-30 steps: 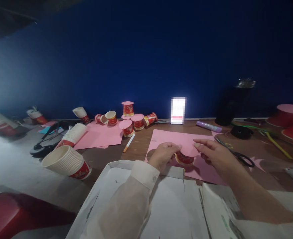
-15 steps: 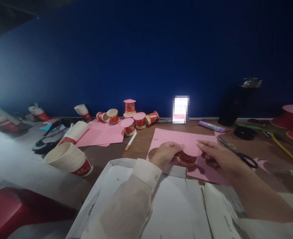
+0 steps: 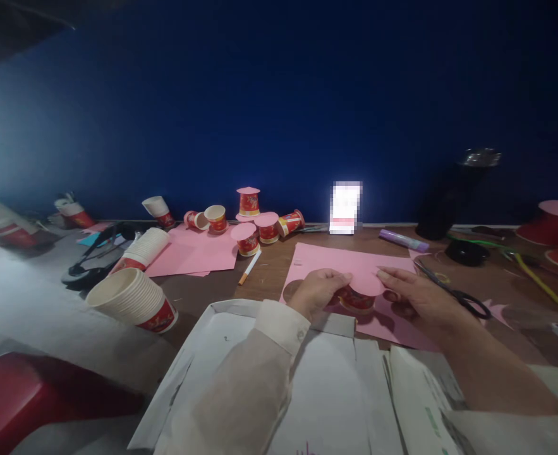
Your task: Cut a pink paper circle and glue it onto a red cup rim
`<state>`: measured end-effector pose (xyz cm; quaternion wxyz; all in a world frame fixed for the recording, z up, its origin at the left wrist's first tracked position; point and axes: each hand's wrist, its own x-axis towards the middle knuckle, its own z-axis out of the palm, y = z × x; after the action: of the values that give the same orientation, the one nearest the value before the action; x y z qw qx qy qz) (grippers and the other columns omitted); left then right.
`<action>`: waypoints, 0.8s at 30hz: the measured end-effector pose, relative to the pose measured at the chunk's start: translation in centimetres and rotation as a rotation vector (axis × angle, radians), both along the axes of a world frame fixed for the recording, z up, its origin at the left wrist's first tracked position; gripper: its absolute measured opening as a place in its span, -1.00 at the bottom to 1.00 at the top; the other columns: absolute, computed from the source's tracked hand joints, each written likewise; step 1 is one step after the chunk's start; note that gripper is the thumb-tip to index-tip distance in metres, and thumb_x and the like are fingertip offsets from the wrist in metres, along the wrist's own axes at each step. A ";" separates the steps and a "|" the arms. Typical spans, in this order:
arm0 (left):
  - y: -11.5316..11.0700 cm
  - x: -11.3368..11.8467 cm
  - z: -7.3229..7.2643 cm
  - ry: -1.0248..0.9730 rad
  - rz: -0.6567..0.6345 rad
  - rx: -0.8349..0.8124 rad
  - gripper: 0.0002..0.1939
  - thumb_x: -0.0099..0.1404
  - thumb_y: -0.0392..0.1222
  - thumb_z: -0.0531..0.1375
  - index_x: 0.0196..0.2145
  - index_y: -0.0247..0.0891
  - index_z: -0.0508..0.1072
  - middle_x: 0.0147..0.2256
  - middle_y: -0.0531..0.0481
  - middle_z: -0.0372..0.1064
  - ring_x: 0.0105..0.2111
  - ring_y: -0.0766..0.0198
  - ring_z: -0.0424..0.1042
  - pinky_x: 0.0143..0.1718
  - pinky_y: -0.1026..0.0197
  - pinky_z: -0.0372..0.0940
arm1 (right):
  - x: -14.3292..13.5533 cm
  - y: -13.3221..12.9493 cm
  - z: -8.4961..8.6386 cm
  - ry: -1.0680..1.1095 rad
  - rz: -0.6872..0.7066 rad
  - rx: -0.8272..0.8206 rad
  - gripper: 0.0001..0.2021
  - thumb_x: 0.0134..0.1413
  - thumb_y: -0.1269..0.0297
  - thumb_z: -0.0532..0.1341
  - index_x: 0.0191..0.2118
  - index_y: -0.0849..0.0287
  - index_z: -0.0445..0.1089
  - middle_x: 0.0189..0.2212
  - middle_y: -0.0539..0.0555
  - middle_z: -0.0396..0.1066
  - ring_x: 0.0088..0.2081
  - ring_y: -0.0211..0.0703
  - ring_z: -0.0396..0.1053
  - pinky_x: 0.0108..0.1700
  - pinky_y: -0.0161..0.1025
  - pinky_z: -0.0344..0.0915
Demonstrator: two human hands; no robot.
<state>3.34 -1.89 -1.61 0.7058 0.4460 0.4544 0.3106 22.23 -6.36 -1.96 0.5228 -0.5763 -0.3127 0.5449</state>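
A pink paper disc (image 3: 364, 284) covers the top of a red paper cup (image 3: 357, 304) that is upside down. My left hand (image 3: 317, 292) is closed at the disc's left edge, thumb and fingers pinching it beside the cup. At the opposite edge, my right hand (image 3: 414, 296) pinches the disc too, its lower fingers curled near the cup. Beneath the cup lies a pink paper sheet (image 3: 308, 258) with round holes cut in it; the hands hide part of it.
Several disc-topped red cups (image 3: 245, 240) stand back left near a cigarette (image 3: 249, 268). Stacked white-and-red cups (image 3: 134, 300) lie on the left. Black-handled scissors (image 3: 473, 304) and a purple tube (image 3: 403, 240) are right of the sheet. A white cardboard box (image 3: 236, 309) sits under my left forearm.
Both hands keep their hold on the disc with hardly any movement. The whole view has shifted very slightly.
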 end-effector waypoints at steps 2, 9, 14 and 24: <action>0.1 0.0 0.0 0.001 0.000 -0.012 -0.68 0.12 -0.02 0.40 -0.44 -0.30 0.42 -0.49 0.05 0.39 -0.52 0.43 0.29 -0.42 0.32 0.20 | 0.0 0.0 0.0 -0.006 0.009 0.003 -0.62 -0.23 0.09 0.53 -0.24 0.10 0.53 -0.50 -0.07 0.28 -0.55 -0.38 0.18 -0.68 -0.47 -0.05; 0.1 0.0 0.0 0.009 0.046 0.008 -0.68 0.10 -0.08 0.43 -0.34 -0.29 0.42 -0.44 0.03 0.41 -0.48 0.40 0.35 -0.41 0.32 0.23 | 0.1 0.0 -0.1 -0.165 -0.019 0.034 -0.59 -0.21 0.03 0.50 -0.20 0.05 0.54 -0.48 0.00 0.41 -0.53 -0.28 0.28 -0.66 -0.38 0.02; 0.2 -0.1 0.2 0.024 0.100 0.086 -0.62 0.12 -0.10 0.41 -0.19 -0.29 0.40 -0.33 -0.02 0.42 -0.44 0.37 0.35 -0.42 0.30 0.22 | 0.4 0.0 0.1 -0.317 -0.064 0.019 -0.54 -0.15 -0.11 0.43 -0.13 0.02 0.56 -0.32 0.08 0.52 -0.45 -0.24 0.37 -0.55 -0.35 0.19; -0.8 0.1 -0.1 0.463 0.145 1.060 -0.63 0.45 -0.11 0.02 0.07 -0.21 0.49 0.16 -0.20 0.36 0.21 0.04 0.22 0.30 0.00 -0.02 | -0.5 0.1 0.3 -1.005 -0.062 0.508 -0.62 0.27 0.01 0.10 -0.04 0.02 0.58 0.00 0.17 0.54 0.10 0.15 0.39 0.16 0.09 0.23</action>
<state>3.46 -2.67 -1.71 0.2456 0.7624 0.4089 0.4374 21.75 -6.21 -1.61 0.4478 -0.6299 -0.6273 0.0955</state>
